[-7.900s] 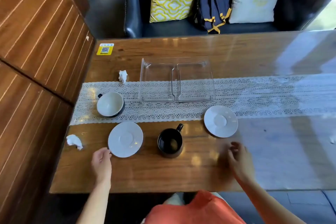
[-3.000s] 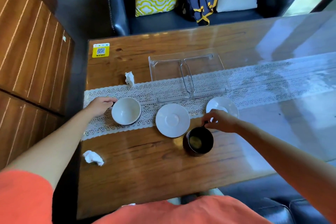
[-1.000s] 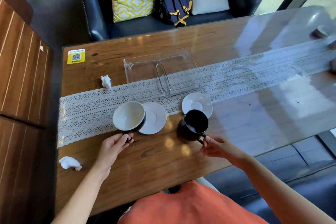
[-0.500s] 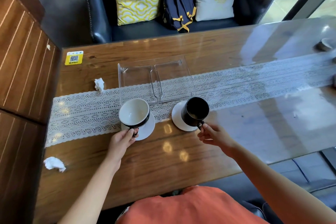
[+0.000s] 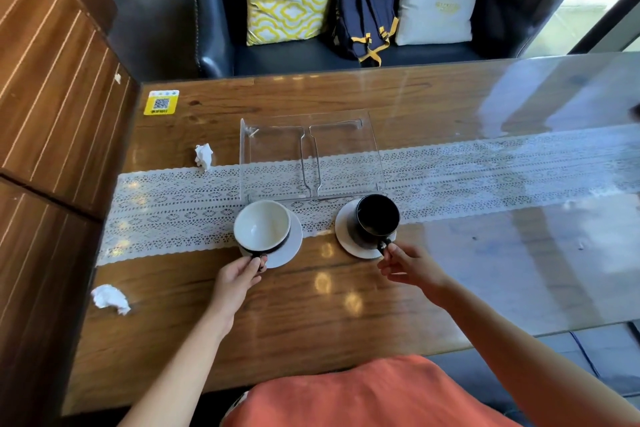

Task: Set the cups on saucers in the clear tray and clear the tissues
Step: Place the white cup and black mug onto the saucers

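Note:
A cup with a white inside (image 5: 262,226) sits on a white saucer (image 5: 290,246); my left hand (image 5: 235,279) pinches its handle at the near side. To its right a black cup (image 5: 377,218) rests on a second white saucer (image 5: 346,239), and my right hand (image 5: 412,267) holds its handle with the fingertips. Just behind both stands the clear tray (image 5: 311,156) with two compartments, nothing in it. One crumpled tissue (image 5: 203,155) lies left of the tray. Another tissue (image 5: 110,298) lies near the table's left front edge.
A white lace runner (image 5: 485,177) crosses the wooden table (image 5: 311,315) under a glass top. A yellow QR sticker (image 5: 161,102) is at the far left corner. Wood panelling (image 5: 45,114) borders the left. Behind the table a dark sofa holds cushions and a backpack (image 5: 363,7).
Both cups have settled onto their saucers in front of the tray; half a second ago they were just reaching them. My hands keep hold of the handles.

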Available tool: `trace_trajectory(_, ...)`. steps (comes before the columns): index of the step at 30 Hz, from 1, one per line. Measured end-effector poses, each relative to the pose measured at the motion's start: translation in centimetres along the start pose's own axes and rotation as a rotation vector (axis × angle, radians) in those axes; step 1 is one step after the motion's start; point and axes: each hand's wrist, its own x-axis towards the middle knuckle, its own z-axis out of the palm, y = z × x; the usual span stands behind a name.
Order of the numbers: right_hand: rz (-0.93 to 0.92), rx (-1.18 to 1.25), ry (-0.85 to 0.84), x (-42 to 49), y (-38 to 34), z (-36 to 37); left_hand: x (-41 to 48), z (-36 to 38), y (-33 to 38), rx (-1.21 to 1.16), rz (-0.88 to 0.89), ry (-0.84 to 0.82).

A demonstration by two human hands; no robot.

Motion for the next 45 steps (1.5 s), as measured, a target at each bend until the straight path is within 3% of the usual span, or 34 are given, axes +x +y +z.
trace_trajectory(29, -0.001, -0.104, 0.006, -0.2, -0.3, 0.2, 0.7, 1.2, -1.5, 0.098, -0.001, 0.033)
trace_trajectory(39, 0.009, -0.065, 0.086, -0.9, -0.4, 1.1, 0.8, 0.8, -1.3, 0.165, -0.014, 0.067)
trace_trajectory(45, 0.026, -0.028, 0.130, -1.2, -0.8, 1.7, -0.1, 1.4, -1.1, 0.030, -0.057, 0.156)
